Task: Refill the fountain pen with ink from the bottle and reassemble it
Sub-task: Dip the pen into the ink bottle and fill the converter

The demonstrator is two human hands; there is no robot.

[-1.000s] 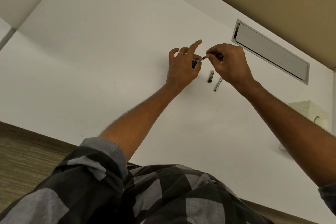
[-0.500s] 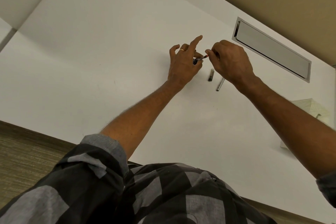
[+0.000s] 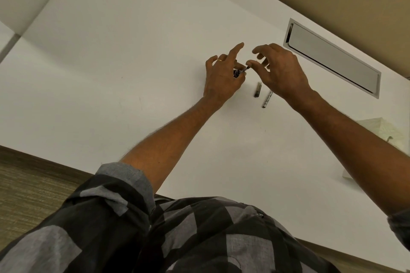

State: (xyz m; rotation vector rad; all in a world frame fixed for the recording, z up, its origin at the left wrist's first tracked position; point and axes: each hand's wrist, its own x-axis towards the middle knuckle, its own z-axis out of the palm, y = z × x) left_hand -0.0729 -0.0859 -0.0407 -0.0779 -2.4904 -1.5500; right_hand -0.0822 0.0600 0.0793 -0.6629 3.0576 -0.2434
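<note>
We see both hands raised over the far part of a white table (image 3: 137, 55), with both forearms bare and a checked sleeve (image 3: 106, 204) rolled back on the left arm. The left hand (image 3: 223, 77) is closed around a small dark item, most likely the ink bottle (image 3: 236, 72), of which only a sliver shows between thumb and palm; its index finger points up and away, and a ring (image 3: 219, 60) sits on another finger. A thin pen part (image 3: 243, 69), dark with a pale tip, slants from the mouth of that item up toward the right hand (image 3: 281, 71). The right thumb and forefinger pinch the upper end of this part, while the remaining fingers are spread and slightly curled above it. We cannot tell at this size whether the part is a converter or the nib section. Two further pen pieces lie on the table, just below the right hand and near each other without touching: a short dark cap (image 3: 257, 90) on the left and a slim patterned barrel (image 3: 267, 99) on the right, both angled roughly parallel. A rectangular metal cable hatch (image 3: 332, 60) is set flush in the table beyond the right hand. A pale box (image 3: 383, 131) shows partly behind the right forearm, at the right edge.
</note>
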